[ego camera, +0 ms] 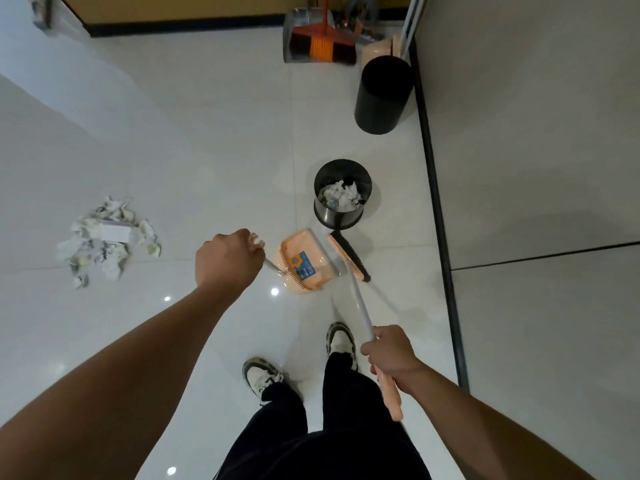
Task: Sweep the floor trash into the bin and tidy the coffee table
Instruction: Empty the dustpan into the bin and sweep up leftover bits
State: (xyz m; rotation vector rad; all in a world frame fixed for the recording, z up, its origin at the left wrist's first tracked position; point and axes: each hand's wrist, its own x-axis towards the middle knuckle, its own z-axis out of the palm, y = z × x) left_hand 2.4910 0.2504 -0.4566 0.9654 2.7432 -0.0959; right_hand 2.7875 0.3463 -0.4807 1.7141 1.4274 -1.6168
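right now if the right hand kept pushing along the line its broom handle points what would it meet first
Following the handle from the right hand, the first thing is the broom head beside the peach dustpan. Beyond that lies the black bin holding paper, though depth is hard to judge.

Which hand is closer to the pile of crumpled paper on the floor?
The left. The left hand grips the dustpan handle just right of the paper pile. The right hand holds the broom handle much farther right, near the person's shoes.

Bare forearms, no sleeves in view. Left hand (227, 259), right hand (389, 351) without gloves. Black loose trousers (346, 410). White sneakers (341, 341) with dark panels, laces.
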